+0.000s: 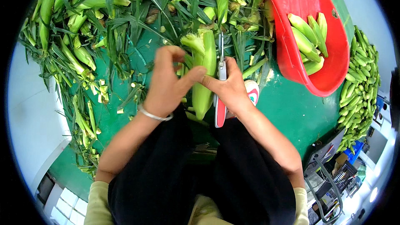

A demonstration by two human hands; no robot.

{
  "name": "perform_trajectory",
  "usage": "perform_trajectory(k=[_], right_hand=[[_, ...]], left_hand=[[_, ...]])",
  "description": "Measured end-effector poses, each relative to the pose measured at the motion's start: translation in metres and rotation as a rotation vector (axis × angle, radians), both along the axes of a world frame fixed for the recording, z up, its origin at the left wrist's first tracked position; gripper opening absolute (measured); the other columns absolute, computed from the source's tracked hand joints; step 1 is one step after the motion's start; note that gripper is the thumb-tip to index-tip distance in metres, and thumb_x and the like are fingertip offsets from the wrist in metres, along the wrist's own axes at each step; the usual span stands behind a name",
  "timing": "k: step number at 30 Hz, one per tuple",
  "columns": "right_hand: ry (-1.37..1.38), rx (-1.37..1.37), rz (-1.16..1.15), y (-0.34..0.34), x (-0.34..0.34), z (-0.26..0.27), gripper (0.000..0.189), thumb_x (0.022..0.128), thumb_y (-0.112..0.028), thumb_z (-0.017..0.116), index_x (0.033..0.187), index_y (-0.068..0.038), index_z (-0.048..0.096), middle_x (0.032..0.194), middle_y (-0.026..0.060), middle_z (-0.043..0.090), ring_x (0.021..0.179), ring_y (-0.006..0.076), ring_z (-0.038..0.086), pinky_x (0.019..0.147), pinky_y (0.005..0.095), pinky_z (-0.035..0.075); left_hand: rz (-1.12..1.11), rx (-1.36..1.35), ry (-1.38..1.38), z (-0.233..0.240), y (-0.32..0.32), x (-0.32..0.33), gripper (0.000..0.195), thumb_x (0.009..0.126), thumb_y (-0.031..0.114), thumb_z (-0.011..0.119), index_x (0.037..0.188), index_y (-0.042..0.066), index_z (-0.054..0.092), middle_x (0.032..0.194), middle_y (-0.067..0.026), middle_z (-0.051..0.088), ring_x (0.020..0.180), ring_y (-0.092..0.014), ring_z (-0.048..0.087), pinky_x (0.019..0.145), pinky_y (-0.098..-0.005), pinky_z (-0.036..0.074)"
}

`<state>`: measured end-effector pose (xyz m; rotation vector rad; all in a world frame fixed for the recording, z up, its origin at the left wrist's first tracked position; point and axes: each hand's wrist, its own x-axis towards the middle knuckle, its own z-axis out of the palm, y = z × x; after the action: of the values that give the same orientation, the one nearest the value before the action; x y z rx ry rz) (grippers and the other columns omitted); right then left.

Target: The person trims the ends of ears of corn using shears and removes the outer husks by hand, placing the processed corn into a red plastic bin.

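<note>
An ear of corn in its green husk (204,68) hangs before me, cut end up and tip toward me. Some husk is folded outward at its upper left. My right hand (229,84) is closed around a hand cutter with a grey and red handle (221,112), seemingly pruning shears, blade pointing away from me. Its thumb also presses on the ear. Motion blurs my left hand (170,81), at the ear's left side. Its thumb lies over the husk near my right thumb, and the other fingers are apart from it, with no firm hold visible.
Unhusked corn and long leaves (103,3) lie heaped ahead and to the left, with cut stalk pieces (101,90) on the green floor (300,109). A red scoop-shaped container (336,65) at right holds several trimmed ears (307,37). Beyond it is a large corn pile (359,90).
</note>
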<state>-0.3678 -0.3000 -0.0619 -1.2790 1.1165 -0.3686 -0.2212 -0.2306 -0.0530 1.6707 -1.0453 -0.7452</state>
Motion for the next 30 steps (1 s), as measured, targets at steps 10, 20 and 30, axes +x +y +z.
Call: perform_trajectory(k=[10,20,30], right_hand=[[0.213,-0.524,0.438,0.016,-0.002,0.023,0.055,0.066,-0.008,0.064,0.116,0.004,0.043,0.096,0.0247,0.054,0.091,0.0384,0.055,0.081,0.0412,0.045],[0.131,-0.148,0.261,-0.034,0.003,0.021,0.049,0.067,-0.030,0.075,0.095,0.001,0.050,0.084,0.0121,0.060,0.076,0.0197,0.058,0.066,0.0353,0.046],[-0.084,0.311,-0.223,-0.025,-0.067,0.041,0.067,0.074,-0.027,0.070,0.127,0.002,0.039,0.109,0.0160,0.055,0.097,0.0220,0.056,0.082,0.0313,0.047]], left_hand=[[0.155,0.061,0.904,-0.028,-0.002,0.019,0.023,0.091,0.022,0.049,0.102,0.002,0.050,0.087,-0.0050,0.055,0.078,-0.009,0.049,0.069,-0.0250,0.043],[0.091,0.233,1.025,-0.027,0.003,0.014,0.042,0.092,0.039,0.043,0.111,0.002,0.047,0.092,-0.0090,0.056,0.079,-0.019,0.056,0.073,-0.0343,0.049],[0.597,-0.424,0.651,-0.058,-0.064,0.145,0.012,0.086,0.000,0.051,0.096,0.006,0.052,0.090,-0.0084,0.060,0.081,-0.020,0.059,0.072,-0.0334,0.053]])
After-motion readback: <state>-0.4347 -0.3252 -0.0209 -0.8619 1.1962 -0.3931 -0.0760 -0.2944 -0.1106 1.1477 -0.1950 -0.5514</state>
